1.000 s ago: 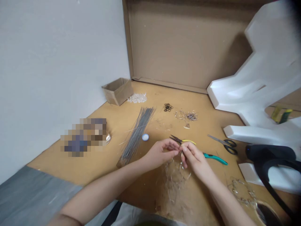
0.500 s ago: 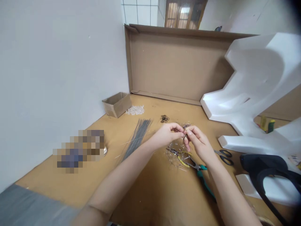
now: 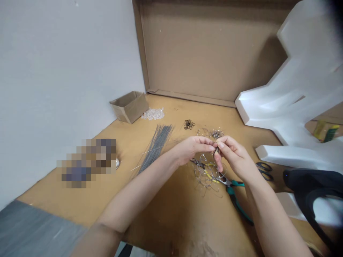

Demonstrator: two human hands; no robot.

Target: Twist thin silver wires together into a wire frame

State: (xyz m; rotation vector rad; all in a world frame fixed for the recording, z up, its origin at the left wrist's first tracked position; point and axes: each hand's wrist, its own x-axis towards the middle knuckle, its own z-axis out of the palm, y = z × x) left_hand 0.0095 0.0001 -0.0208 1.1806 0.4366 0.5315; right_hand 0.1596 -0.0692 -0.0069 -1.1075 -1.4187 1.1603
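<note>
Pinching what looks like a small, thin black ring [image 3: 216, 150], the right hand [image 3: 233, 157] is pressing thumb against forefinger, another finger pointing loosely down. The left hand [image 3: 193, 150] is reaching its half-curled fingertips to the same spot; whether it is gripping the ring too, I cannot tell. The ring is sitting between both hands' fingertips, above a loose tangle of silver wire [image 3: 205, 185] that is overlapping yellow-handled pliers [image 3: 207, 175] and the nose of teal-handled pliers [image 3: 232, 195]. Should the pinch be slackening, the ring could be dropping among the strands; should wire be catching on a tool, a tug could be bending it.
</note>
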